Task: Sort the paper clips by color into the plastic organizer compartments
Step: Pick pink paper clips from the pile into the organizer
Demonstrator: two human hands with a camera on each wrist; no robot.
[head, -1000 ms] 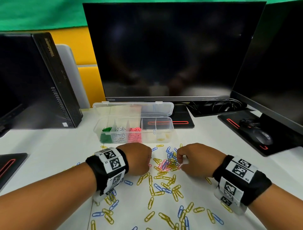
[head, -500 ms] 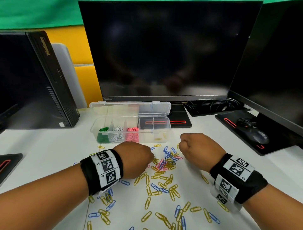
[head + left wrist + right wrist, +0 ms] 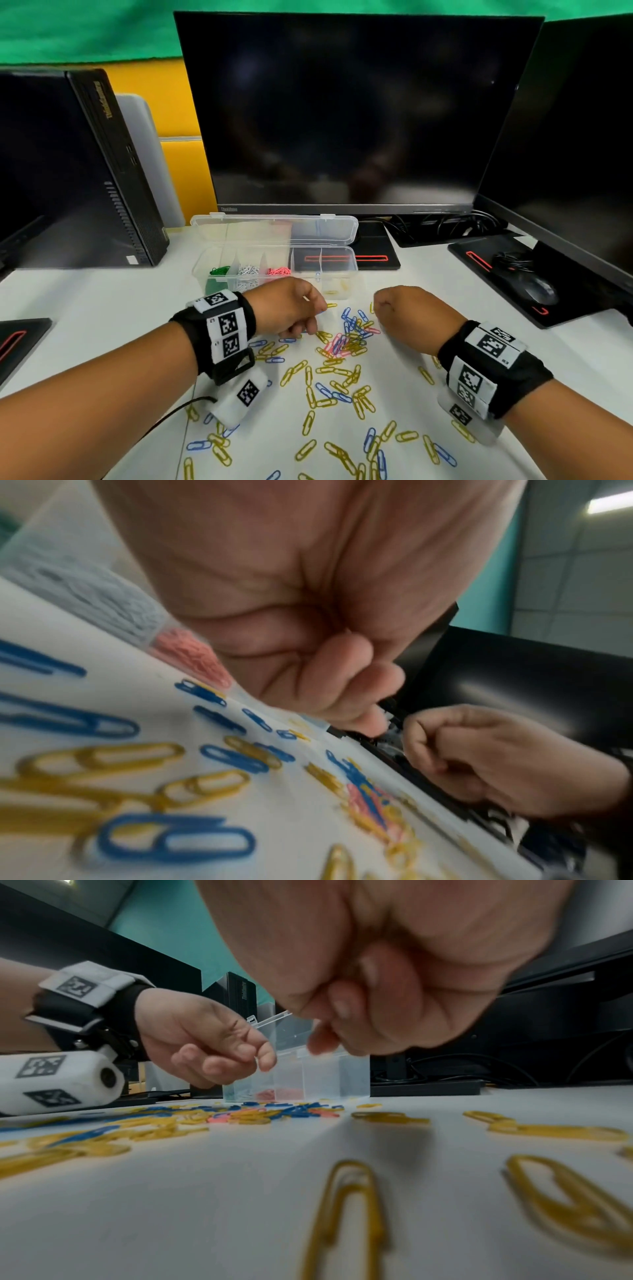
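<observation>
The clear plastic organizer stands open at mid-table, with green, white and pink clips in its three left compartments and a few yellow ones at the far right. Its front also shows low in the right wrist view. Yellow, blue and pink paper clips lie in a heap, with more scattered nearer me. My left hand hovers before the organizer with its fingers curled and thumb near forefinger. My right hand is a fist right of the heap. No clip shows in either.
The organizer's lid lies open behind it. A dark monitor stands at the back and a second one at the right. A mouse sits on the right stand. A small black computer stands at the left.
My right hand has lifted off the heap as a fist and moved forward to the right. My left hand has slid forward to the organizer's front.
</observation>
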